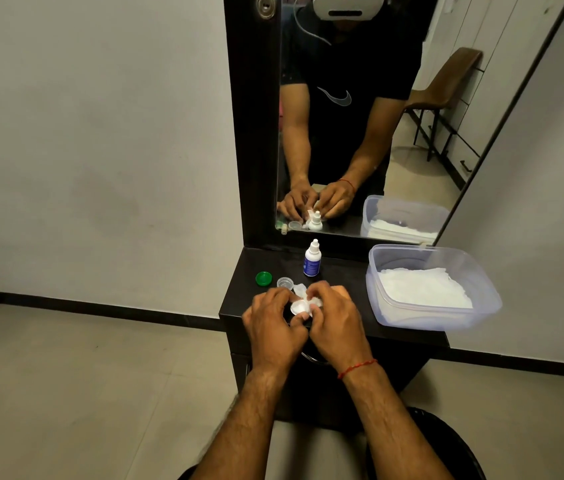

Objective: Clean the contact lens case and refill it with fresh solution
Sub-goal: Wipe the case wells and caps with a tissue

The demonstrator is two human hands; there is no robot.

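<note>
Gripping the contact lens case (299, 290) near the dresser top's (343, 271) front edge, the left hand (272, 323) curled round it while the right hand (336, 323) pinched a white tissue (299, 307) against it; the solution bottle (311, 259) stood behind.

On the shelf (343, 273), the left hand (273, 322) and right hand (337, 320) held the lens case (298, 307) at the front edge. 1 cap (263, 278) lay far left, a 2nd cap (285, 282) beside it. A bottle (311, 260) stood behind; a tub (441, 321) of tissues (422, 289) sat right, before the mirror (343, 133).
</note>
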